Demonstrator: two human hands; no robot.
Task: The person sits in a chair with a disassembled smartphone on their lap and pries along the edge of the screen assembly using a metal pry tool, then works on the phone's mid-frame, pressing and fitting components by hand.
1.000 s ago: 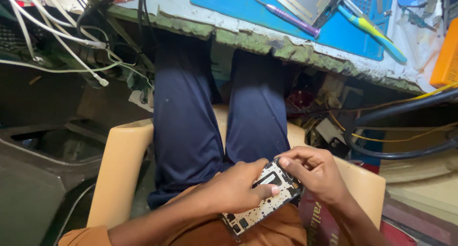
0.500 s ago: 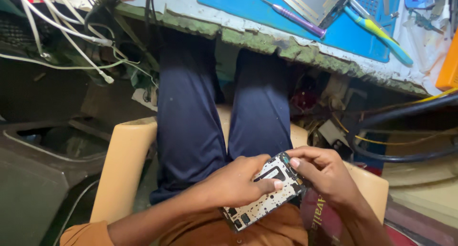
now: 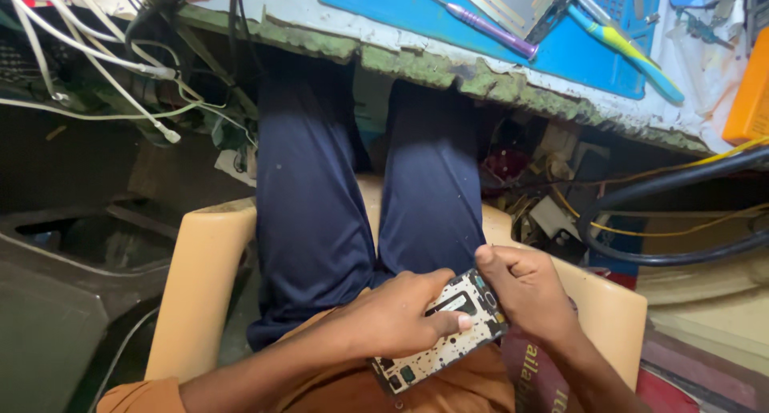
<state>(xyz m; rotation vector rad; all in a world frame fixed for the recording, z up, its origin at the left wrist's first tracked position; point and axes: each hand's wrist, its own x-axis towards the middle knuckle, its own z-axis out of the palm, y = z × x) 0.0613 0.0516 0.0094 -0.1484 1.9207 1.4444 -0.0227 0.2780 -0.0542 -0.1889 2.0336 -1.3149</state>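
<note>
Since a moment ago my hands have barely shifted over my lap, the phone frame (image 3: 444, 333) tilting a touch more upright between them. Left hand (image 3: 396, 313) lies closed across the frame's face, thumb pressed on its dark middle; right hand (image 3: 525, 293) is curled shut on its top corner. Above my knees, the counter (image 3: 336, 20) carries a blue mat (image 3: 585, 52) and purple screwdriver (image 3: 481, 24).

1. I see a worn workbench edge (image 3: 448, 64), chipped and greenish, with a blue mat (image 3: 577, 48) on top.
2. A tan plastic chair (image 3: 200, 293) stands below it.
3. White cables (image 3: 88, 56) hang left; dim shadow lies beneath.
</note>
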